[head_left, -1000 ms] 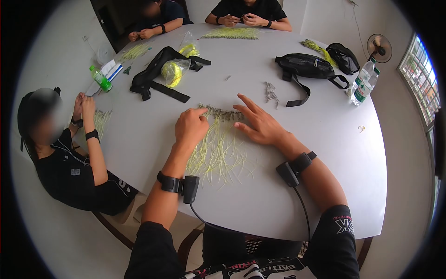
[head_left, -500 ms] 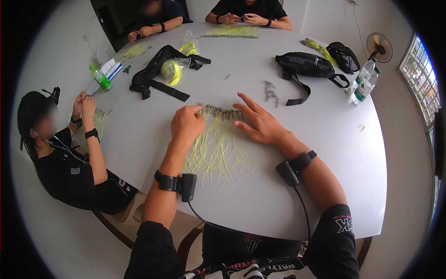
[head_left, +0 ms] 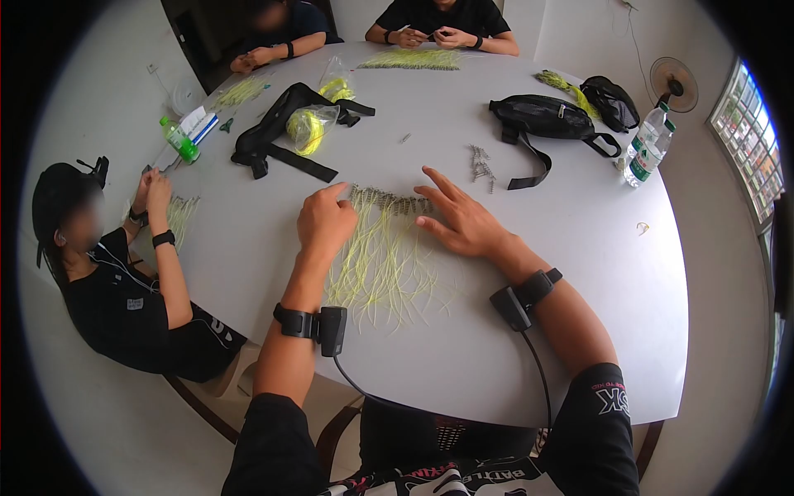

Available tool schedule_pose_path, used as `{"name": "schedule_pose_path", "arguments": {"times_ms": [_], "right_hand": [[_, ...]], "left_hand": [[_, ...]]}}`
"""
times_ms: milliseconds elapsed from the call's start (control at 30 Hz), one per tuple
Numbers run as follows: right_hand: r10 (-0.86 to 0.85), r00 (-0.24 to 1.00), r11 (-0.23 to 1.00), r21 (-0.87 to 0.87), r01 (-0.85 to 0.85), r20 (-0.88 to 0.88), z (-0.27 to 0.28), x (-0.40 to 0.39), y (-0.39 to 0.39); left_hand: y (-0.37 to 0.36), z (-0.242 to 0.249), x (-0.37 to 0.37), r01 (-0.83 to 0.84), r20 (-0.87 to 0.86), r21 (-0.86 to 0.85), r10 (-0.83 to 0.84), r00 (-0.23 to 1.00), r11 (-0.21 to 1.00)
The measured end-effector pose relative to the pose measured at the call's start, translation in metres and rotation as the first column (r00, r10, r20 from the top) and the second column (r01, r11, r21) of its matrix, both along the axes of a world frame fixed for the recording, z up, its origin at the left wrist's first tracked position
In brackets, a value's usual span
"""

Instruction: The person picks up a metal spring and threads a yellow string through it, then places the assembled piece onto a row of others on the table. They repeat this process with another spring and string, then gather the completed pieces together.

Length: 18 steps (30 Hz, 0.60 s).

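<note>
A row of small dark metal springs [head_left: 387, 198] lies on the white table, with thin yellow-green strands [head_left: 382, 264] fanning out from it towards me. At the left end of the row is my left hand [head_left: 325, 221], its index finger stretched out and the other fingers curled in; I see nothing in it. My right hand [head_left: 466, 221] rests palm down at the right end, fingers spread, fingertips at the springs. Farther off, a loose pile of metal springs [head_left: 480, 163] lies beyond my right hand, and a single spring [head_left: 405, 137] lies apart.
Across the table are a black strap bag [head_left: 273, 124], a bag of yellow strands [head_left: 306, 130] and a black waist bag [head_left: 542, 116]. Water bottles [head_left: 649, 153] stand at the right, a green bottle [head_left: 179, 139] at the left. Several people sit around the table [head_left: 579, 248] with similar strands.
My left hand has shifted slightly left, off the end of the spring row, showing more of it. My right hand stays nearly still.
</note>
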State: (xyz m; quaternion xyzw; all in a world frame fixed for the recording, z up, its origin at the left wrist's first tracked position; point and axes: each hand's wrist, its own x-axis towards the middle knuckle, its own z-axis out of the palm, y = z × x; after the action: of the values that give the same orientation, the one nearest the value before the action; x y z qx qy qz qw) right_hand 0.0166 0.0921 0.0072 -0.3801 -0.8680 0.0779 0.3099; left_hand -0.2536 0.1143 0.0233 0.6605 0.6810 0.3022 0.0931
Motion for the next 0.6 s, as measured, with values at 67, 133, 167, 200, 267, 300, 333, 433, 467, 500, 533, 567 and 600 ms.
{"name": "schedule_pose_path", "arguments": {"times_ms": [67,133,167,200,267,300,333,433,467,500,533,567,600], "right_hand": [[-0.002,1.0,1.0,-0.004,0.002,0.003,0.0,0.0,0.0],[-0.003,1.0,1.0,-0.001,0.003,0.008,0.0,0.0,0.001],[-0.001,1.0,1.0,-0.001,0.001,0.009,0.0,0.0,0.001],[-0.002,1.0,1.0,-0.005,0.002,0.006,0.0,0.0,0.0],[-0.002,1.0,1.0,-0.007,0.002,0.003,0.001,0.0,-0.001],[-0.001,1.0,1.0,-0.008,0.001,0.005,0.001,0.0,0.0],[0.0,1.0,1.0,-0.01,0.0,0.007,0.002,0.0,-0.001],[0.006,0.999,0.999,0.036,-0.007,0.032,-0.001,-0.001,0.001],[0.006,0.999,0.999,0.036,-0.008,0.034,-0.001,0.0,0.001],[0.004,1.0,1.0,0.028,-0.004,0.028,-0.001,0.0,0.001],[0.002,1.0,1.0,0.019,-0.002,0.024,0.0,-0.001,0.001],[0.005,1.0,1.0,0.02,-0.005,0.026,0.001,-0.001,0.001],[0.002,1.0,1.0,0.01,-0.002,0.021,0.001,-0.001,0.0]], "left_hand": [[0.002,-0.005,-0.004,0.0,-0.012,0.009,0.0,1.0,1.0],[0.002,-0.004,-0.005,-0.002,-0.023,0.019,0.002,1.0,1.0],[0.002,-0.004,-0.005,0.012,-0.011,-0.033,-0.013,1.0,0.999],[0.0,0.001,-0.003,0.027,0.002,-0.085,-0.027,1.0,0.996],[-0.005,0.011,0.001,0.025,0.004,-0.151,-0.024,1.0,0.988],[-0.007,0.015,0.002,0.022,0.006,-0.215,-0.021,1.0,0.976],[-0.006,0.014,0.001,0.02,0.006,-0.213,-0.019,1.0,0.977],[-0.005,0.012,-0.001,0.027,-0.011,-0.176,-0.029,1.0,0.984],[-0.006,0.012,0.0,0.02,-0.009,-0.159,-0.022,1.0,0.987],[-0.006,0.012,0.001,0.013,-0.006,-0.141,-0.014,1.0,0.99],[-0.006,0.012,0.001,0.011,-0.004,-0.14,-0.011,1.0,0.99],[-0.005,0.011,0.001,0.044,0.002,-0.135,-0.044,0.999,0.99],[-0.005,0.009,0.001,0.076,0.008,-0.131,-0.075,0.997,0.988]]}}
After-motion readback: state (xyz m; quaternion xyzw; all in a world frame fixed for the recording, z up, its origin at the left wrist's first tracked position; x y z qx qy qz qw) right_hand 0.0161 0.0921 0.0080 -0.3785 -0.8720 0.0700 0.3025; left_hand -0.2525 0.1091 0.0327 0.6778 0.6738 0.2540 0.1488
